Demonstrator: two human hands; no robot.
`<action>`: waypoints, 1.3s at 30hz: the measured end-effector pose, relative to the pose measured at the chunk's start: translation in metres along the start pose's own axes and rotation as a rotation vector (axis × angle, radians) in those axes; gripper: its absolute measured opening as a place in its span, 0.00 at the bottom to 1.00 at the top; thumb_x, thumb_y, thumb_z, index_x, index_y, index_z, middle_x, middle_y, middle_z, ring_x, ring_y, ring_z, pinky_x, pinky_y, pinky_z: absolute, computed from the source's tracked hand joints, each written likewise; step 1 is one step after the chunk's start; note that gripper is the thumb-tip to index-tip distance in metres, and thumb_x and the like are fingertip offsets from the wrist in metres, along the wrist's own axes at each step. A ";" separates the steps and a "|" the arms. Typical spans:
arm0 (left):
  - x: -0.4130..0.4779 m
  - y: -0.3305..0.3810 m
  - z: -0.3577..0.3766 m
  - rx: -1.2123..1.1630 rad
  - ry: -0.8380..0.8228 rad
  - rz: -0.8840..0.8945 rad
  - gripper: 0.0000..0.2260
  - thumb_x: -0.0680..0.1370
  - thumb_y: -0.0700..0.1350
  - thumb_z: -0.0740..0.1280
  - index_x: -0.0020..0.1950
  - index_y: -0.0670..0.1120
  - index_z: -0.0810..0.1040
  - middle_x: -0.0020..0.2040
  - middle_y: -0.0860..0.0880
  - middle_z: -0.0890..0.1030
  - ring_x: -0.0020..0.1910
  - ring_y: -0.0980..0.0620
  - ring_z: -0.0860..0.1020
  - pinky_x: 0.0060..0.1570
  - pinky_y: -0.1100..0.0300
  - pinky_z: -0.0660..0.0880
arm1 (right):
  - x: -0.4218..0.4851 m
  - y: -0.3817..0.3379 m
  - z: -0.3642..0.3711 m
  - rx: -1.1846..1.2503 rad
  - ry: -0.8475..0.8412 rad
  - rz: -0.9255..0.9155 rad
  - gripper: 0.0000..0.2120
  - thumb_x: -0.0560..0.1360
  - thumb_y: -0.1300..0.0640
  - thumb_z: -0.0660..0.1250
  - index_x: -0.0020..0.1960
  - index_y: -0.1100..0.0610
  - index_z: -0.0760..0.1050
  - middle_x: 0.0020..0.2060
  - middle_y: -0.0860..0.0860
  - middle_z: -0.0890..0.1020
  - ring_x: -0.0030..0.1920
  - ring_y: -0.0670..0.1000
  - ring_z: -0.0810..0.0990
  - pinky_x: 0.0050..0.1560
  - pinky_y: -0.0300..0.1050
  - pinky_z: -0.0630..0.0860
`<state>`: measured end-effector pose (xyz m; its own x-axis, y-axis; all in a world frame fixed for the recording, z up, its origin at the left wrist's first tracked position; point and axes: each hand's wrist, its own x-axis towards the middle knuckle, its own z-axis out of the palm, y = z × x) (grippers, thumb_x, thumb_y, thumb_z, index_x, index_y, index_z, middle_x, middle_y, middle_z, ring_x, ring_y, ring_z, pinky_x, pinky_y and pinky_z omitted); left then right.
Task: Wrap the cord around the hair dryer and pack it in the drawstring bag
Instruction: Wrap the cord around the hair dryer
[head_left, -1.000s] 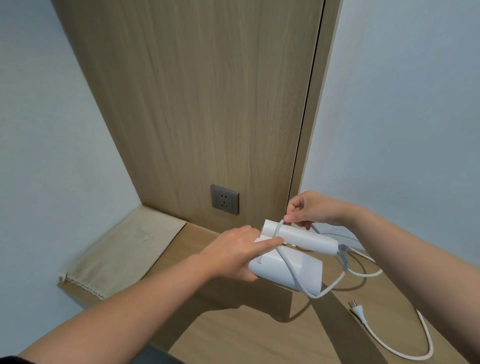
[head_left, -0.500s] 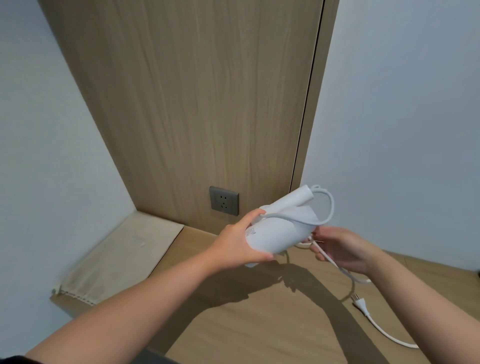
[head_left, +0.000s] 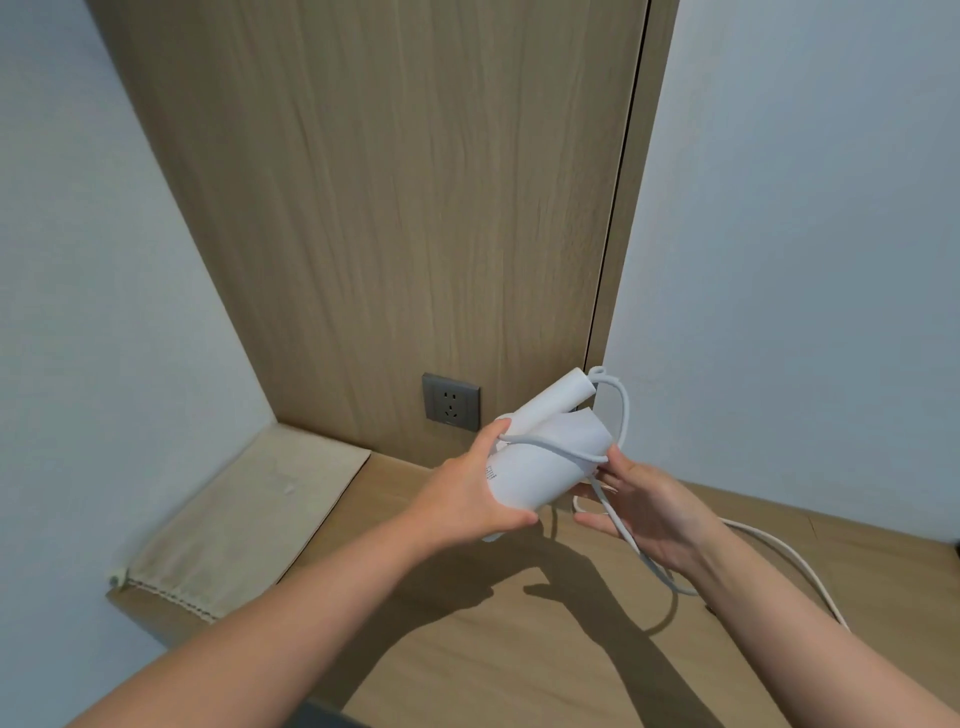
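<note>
My left hand (head_left: 470, 493) grips the white hair dryer (head_left: 540, 465) by its body and holds it above the wooden desk, its folded handle pointing up and right. A loop of the white cord (head_left: 621, 415) arches over the handle and crosses the body. My right hand (head_left: 647, 512) is under the dryer's right end with the cord running across its palm, fingers loosely curled on it. The cord trails off to the right behind my forearm; the plug is hidden. The beige drawstring bag (head_left: 244, 519) lies flat at the desk's left end.
The wooden desk (head_left: 467, 649) sits in a corner, with a white wall on the left and on the right. A wood panel at the back carries a grey wall socket (head_left: 451, 401). The desk's front left edge runs just below the bag.
My right hand went from above the handle to below the dryer, drawing the cord around it. The dryer tilted handle-up and rose, and the plug slid out of sight.
</note>
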<state>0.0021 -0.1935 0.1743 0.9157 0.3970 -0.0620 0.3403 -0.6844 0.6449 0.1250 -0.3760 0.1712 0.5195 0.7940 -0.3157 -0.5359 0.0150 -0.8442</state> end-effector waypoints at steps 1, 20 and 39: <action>0.000 0.002 0.000 -0.002 0.002 0.000 0.46 0.64 0.58 0.75 0.73 0.66 0.50 0.55 0.53 0.74 0.52 0.46 0.76 0.52 0.52 0.76 | 0.000 0.002 0.001 0.004 0.003 -0.010 0.24 0.59 0.41 0.76 0.48 0.56 0.82 0.45 0.51 0.85 0.46 0.49 0.85 0.43 0.49 0.82; 0.003 0.011 0.008 -0.075 -0.014 -0.057 0.37 0.65 0.58 0.74 0.71 0.63 0.62 0.58 0.53 0.76 0.52 0.51 0.76 0.43 0.60 0.73 | 0.002 0.011 0.005 -0.063 0.239 0.193 0.14 0.81 0.55 0.54 0.51 0.63 0.74 0.36 0.57 0.76 0.26 0.50 0.69 0.23 0.40 0.67; -0.001 -0.010 0.027 0.781 0.087 0.237 0.39 0.70 0.59 0.66 0.76 0.57 0.51 0.55 0.45 0.78 0.51 0.44 0.77 0.44 0.55 0.66 | -0.017 0.003 0.042 -1.893 -0.042 0.213 0.16 0.75 0.61 0.60 0.30 0.55 0.62 0.28 0.51 0.67 0.28 0.48 0.66 0.27 0.39 0.61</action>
<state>0.0038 -0.2041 0.1472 0.9730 0.2126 0.0897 0.2201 -0.9718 -0.0849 0.0866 -0.3640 0.1920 0.5231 0.7050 -0.4789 0.7622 -0.6384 -0.1071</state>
